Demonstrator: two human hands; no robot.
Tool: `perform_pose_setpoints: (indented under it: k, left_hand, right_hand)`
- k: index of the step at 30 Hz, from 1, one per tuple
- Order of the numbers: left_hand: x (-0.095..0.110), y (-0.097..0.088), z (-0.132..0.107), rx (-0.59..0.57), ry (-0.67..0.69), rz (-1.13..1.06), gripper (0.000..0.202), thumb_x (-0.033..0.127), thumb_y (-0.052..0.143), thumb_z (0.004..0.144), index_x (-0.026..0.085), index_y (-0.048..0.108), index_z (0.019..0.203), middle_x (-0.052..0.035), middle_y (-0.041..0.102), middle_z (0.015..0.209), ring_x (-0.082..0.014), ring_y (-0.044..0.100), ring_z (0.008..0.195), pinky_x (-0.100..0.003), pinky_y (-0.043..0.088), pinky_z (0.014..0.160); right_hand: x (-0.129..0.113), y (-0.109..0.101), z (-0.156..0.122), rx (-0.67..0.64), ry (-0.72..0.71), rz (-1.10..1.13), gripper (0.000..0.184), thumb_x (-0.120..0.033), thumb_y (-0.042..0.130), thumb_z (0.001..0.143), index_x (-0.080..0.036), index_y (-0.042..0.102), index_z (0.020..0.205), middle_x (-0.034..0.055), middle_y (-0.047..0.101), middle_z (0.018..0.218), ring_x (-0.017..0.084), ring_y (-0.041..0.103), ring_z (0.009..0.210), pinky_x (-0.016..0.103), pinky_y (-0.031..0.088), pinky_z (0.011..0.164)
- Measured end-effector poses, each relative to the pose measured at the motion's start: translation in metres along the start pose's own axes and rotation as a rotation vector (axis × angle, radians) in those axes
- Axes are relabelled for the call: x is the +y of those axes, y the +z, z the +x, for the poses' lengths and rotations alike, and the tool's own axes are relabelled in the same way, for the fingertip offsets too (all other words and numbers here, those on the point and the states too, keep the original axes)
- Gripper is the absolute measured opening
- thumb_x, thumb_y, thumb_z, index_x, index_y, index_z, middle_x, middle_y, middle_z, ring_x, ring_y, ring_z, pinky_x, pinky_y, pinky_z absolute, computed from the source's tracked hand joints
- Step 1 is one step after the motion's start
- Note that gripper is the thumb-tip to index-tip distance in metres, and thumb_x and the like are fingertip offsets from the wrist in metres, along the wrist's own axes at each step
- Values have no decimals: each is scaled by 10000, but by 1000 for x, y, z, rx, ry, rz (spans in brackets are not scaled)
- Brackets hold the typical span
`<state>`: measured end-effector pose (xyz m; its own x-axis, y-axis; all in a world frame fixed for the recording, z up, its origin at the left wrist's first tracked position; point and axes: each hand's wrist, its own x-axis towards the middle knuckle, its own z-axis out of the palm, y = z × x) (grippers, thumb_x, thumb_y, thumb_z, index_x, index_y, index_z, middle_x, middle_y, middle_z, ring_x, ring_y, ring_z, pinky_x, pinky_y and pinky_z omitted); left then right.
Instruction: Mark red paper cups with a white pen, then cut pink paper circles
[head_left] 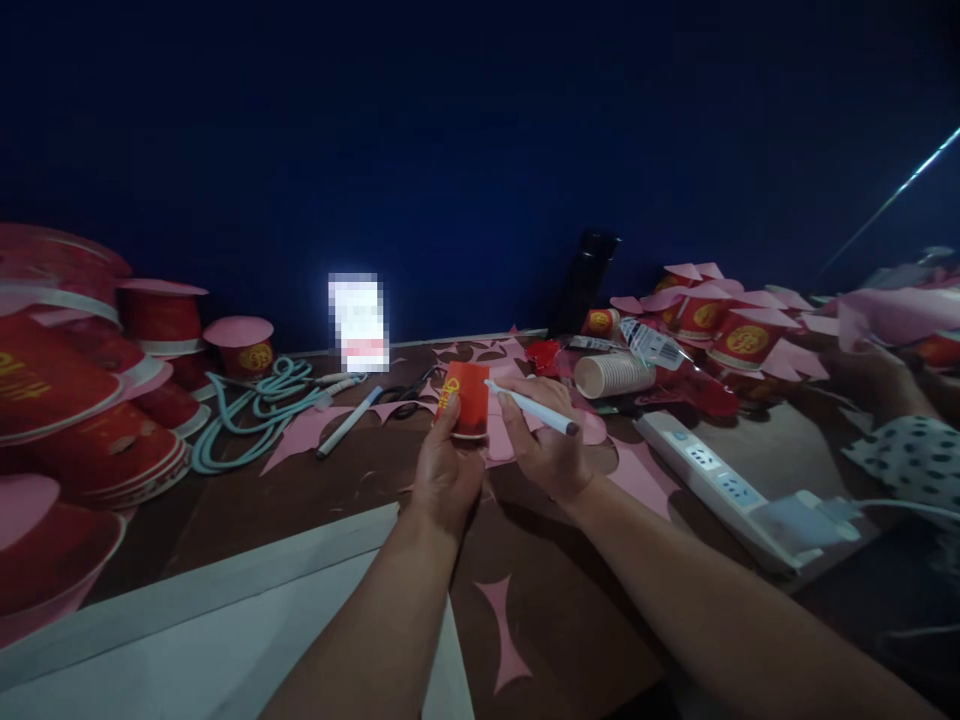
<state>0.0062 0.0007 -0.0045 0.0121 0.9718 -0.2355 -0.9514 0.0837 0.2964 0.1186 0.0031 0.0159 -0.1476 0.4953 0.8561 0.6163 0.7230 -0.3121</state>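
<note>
Left hand (446, 470), frame center, fingers closed around a red paper cup (466, 398), held upright just above the desk (315, 500). Right hand (547, 450) beside it, fingers gripping a white marker (534, 408); one end of it touches the cup's side. Scissors (409, 392) and a second pen (349, 422) lie left of the cup. Teal cable (255, 405) and stacked red bowls (67, 400) at far left. Sideways stack of paper cups (615, 375) and a power strip (720, 480) at right. Pink paper scrap (504, 630) lower center. Another person's polka-dot sleeve (911, 455) at right edge.
</note>
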Motion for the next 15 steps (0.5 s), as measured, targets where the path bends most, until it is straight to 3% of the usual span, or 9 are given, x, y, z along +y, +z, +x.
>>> perform_pose_setpoints:
  k: [8,15]
  left_hand:
    - [1,0,-1,-33,-35,-21,194,211,596,817,145,661,987,-63,714,960,-153,661,885,-288,486,891]
    - [0,2,-1,43,-7,8,181,188,597,808,146,666,970,-51,718,913,-144,665,842,-261,499,841]
  right_hand:
    - [0,0,0,8,22,-17,180,-213,532,871,-214,624,1025,45,697,937,185,630,872,360,448,840]
    - [0,1,0,14,-3,-18,178,-193,546,856,-206,632,1011,51,703,942,193,632,888,372,455,840]
